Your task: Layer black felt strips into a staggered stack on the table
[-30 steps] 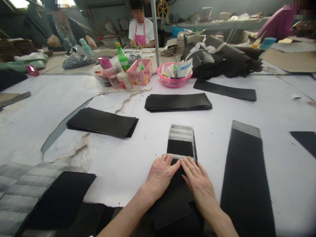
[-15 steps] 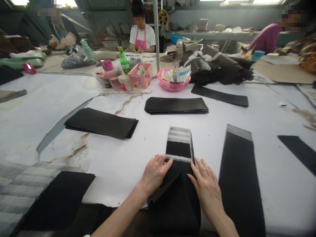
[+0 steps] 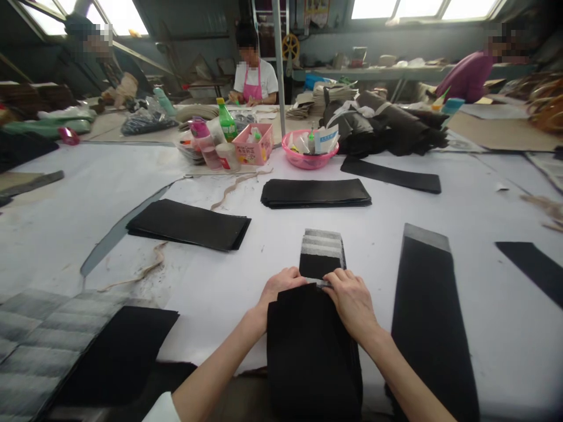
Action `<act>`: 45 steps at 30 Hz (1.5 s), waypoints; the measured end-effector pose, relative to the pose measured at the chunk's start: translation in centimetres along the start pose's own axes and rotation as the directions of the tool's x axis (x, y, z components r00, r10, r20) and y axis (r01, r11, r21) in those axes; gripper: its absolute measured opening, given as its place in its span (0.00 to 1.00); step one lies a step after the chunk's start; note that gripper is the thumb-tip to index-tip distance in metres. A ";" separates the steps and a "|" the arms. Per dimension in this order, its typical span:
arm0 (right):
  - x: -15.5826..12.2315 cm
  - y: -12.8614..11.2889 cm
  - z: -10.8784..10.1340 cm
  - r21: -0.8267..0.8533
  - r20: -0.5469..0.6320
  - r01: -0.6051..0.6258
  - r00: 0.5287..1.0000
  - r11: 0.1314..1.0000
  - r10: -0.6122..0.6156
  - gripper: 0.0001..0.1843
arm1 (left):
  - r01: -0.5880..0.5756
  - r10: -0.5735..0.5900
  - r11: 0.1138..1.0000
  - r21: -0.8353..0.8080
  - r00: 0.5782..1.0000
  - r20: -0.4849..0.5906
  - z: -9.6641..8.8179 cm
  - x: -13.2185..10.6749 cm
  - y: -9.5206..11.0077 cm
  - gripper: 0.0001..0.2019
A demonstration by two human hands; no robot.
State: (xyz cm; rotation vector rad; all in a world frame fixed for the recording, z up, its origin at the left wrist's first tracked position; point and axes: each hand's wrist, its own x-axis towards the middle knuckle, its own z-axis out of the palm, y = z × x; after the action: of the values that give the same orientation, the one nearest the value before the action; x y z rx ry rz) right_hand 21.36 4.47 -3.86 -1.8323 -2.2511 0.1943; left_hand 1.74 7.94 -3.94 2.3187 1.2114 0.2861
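Note:
A black sheet (image 3: 313, 346) lies folded up in front of me on the white table (image 3: 229, 293). My left hand (image 3: 278, 285) grips its upper left corner with curled fingers. My right hand (image 3: 350, 299) pinches its upper edge at the right. Beyond the edge lies a stepped pile of black pieces with grey glued ends (image 3: 322, 252).
A long black strip (image 3: 428, 310) lies to my right and black stacks (image 3: 189, 224) (image 3: 315, 192) lie further out. A pink bowl (image 3: 307, 159), a pink box (image 3: 254, 149) and bottles stand behind. Dark sheets (image 3: 88, 351) overlap at the near left. Other people work at the far benches.
My hands lay flat on the black piece; they have since lifted the near flap and brought it up over the piece, and now grip its upper edge.

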 end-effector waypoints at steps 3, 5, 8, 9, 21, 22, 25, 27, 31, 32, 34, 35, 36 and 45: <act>0.9 0.3 -0.5 -0.006 0.070 0.022 0.997 1.000 -0.022 0.05 | 0.092 -0.092 0.976 -0.199 0.996 0.009 -0.2 0.9 -0.5 0.06; 1.6 0.6 -0.8 -0.001 0.112 0.033 0.993 0.999 -0.032 0.06 | 0.145 -0.143 0.928 -0.342 0.989 0.032 -0.1 1.4 -0.9 0.05; 2.4 0.9 -1.1 0.015 0.164 0.044 0.985 0.999 -0.046 0.06 | 0.159 -0.145 0.833 -0.530 0.987 0.069 -0.3 1.6 -1.1 0.08; 2.6 1.0 -1.1 0.020 0.177 0.046 0.983 0.999 -0.049 0.06 | 0.153 -0.134 0.801 -0.579 0.988 0.076 -0.7 1.5 -0.9 0.10; 2.0 1.1 -1.1 0.120 0.125 0.095 0.986 0.988 -0.110 0.10 | 0.031 0.056 0.980 -0.195 0.904 0.425 -1.8 -2.4 4.0 0.15; 2.0 1.2 -1.0 0.126 0.115 0.100 0.987 0.987 -0.114 0.10 | 0.051 -0.041 0.998 -0.034 0.964 0.262 -0.7 -2.5 4.4 0.13; 1.8 1.4 -0.9 0.147 0.085 0.115 0.988 0.983 -0.128 0.09 | 0.076 -0.064 0.970 0.230 0.996 -0.058 2.1 -2.3 4.8 0.06; 1.7 1.5 -0.7 0.163 0.069 0.130 0.987 0.978 -0.142 0.08 | 0.082 -0.034 0.956 0.281 0.985 -0.172 3.3 -2.0 4.3 0.08; 1.3 2.0 -0.4 0.195 0.042 0.149 0.986 0.970 -0.160 0.06 | 0.093 0.023 0.936 0.339 0.946 -0.324 3.6 -1.0 2.5 0.20; 1.2 2.1 -0.3 0.203 0.030 0.154 0.986 0.967 -0.163 0.05 | 0.072 0.049 0.932 0.354 0.946 -0.320 3.5 -0.8 2.1 0.21; 1.0 2.3 0.0 0.220 0.002 0.164 0.986 0.961 -0.169 0.03 | 0.015 0.101 0.925 0.379 0.954 -0.284 3.3 -0.4 1.8 0.20; 0.9 2.4 0.2 0.228 -0.012 0.172 0.985 0.958 -0.174 0.03 | -0.011 0.122 0.922 0.387 0.957 -0.263 3.1 -0.2 1.7 0.19; 0.8 2.5 0.4 0.234 -0.025 0.180 0.983 0.955 -0.180 0.04 | -0.032 0.138 0.919 0.392 0.959 -0.247 3.0 -0.1 1.8 0.17; 0.4 3.3 1.4 0.210 -0.122 0.291 0.955 0.933 -0.270 0.12 | -0.120 0.298 0.849 0.515 0.913 -0.277 3.5 0.4 1.6 0.07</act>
State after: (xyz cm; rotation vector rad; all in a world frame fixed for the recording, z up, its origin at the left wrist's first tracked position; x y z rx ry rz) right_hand 24.04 5.56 -5.96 -1.3607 -2.2880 0.2956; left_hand 4.48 6.32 -6.08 2.9542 1.3048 0.5425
